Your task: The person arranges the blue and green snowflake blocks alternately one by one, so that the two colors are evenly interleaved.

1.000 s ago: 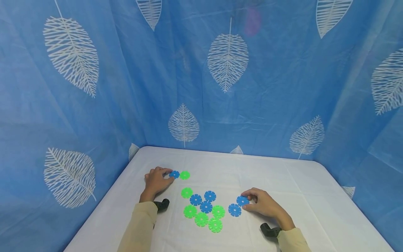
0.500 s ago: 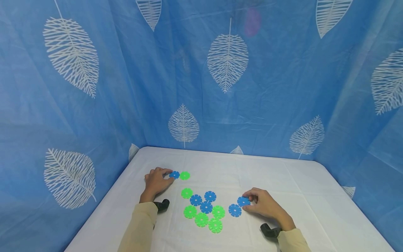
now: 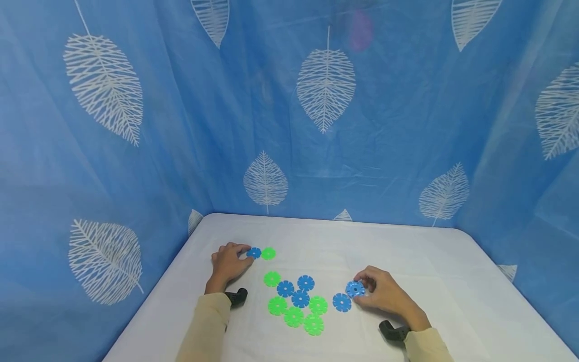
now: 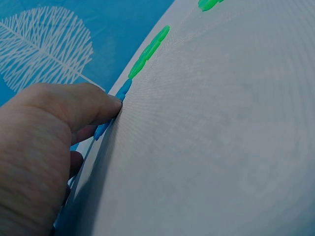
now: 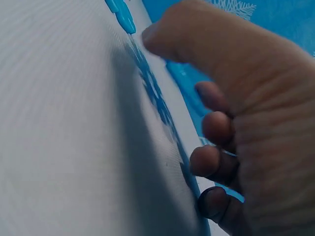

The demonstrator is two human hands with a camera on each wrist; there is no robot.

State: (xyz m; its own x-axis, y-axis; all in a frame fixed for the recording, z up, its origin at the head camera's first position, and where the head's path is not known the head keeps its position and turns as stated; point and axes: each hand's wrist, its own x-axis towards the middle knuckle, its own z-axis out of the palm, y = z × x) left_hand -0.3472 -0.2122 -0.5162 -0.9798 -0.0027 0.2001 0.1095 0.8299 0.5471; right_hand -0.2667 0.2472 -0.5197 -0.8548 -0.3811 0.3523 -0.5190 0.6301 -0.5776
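Observation:
My left hand pinches a blue notched plastic disc by its edges, flat on the white table. A green notched disc lies against that disc's right side, and both also show edge-on in the left wrist view. On the right, my right hand pinches another blue disc between thumb and fingers; it is tilted and catches the light. Just left of it lies a flat blue disc. In the right wrist view the thumb partly covers the held disc.
Between the hands lies a loose cluster of green discs and blue discs. The white cloth-covered table meets a blue leaf-patterned curtain at the back and sides. Each wrist wears a dark camera mount.
My right hand has drawn slightly back to the right, tilting up its blue disc and parting it from the neighbouring one. My left hand keeps its place; the head view has shifted a little.

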